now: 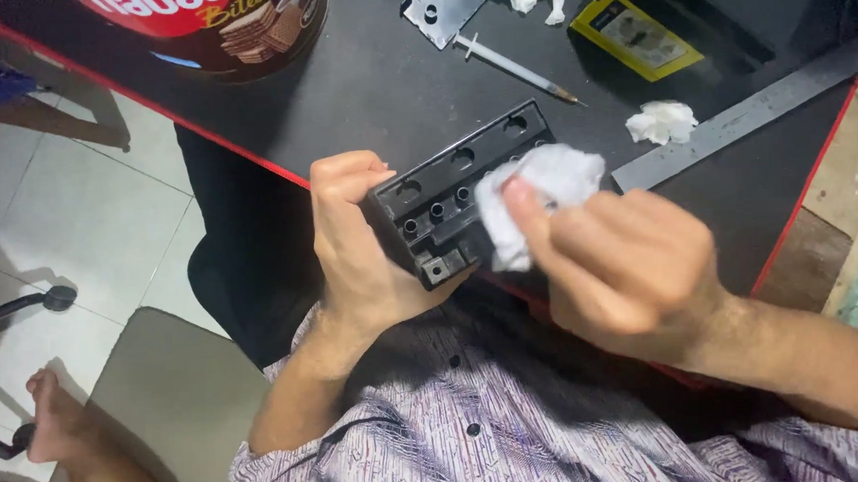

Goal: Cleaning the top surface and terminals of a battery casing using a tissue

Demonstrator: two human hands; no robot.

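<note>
**Wiping a black bracket, partly done**

The left hand [357, 239] grips the black plastic bracket [456, 196] by its near end, fingers curled around it, holding it tilted just above the desk [365, 90] edge. The right hand [623, 271] pinches a crumpled white tissue [538, 198] and presses it against the bracket's far half. The near holes show bare and look clean; the covered part cannot be judged. A second tissue wad [662, 122], a syringe [513, 67] and a steel ruler [732, 122] lie on the desk beyond.

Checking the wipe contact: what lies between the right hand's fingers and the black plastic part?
In the head view, a crumpled white tissue lies between the right hand and the black plastic part.
</note>
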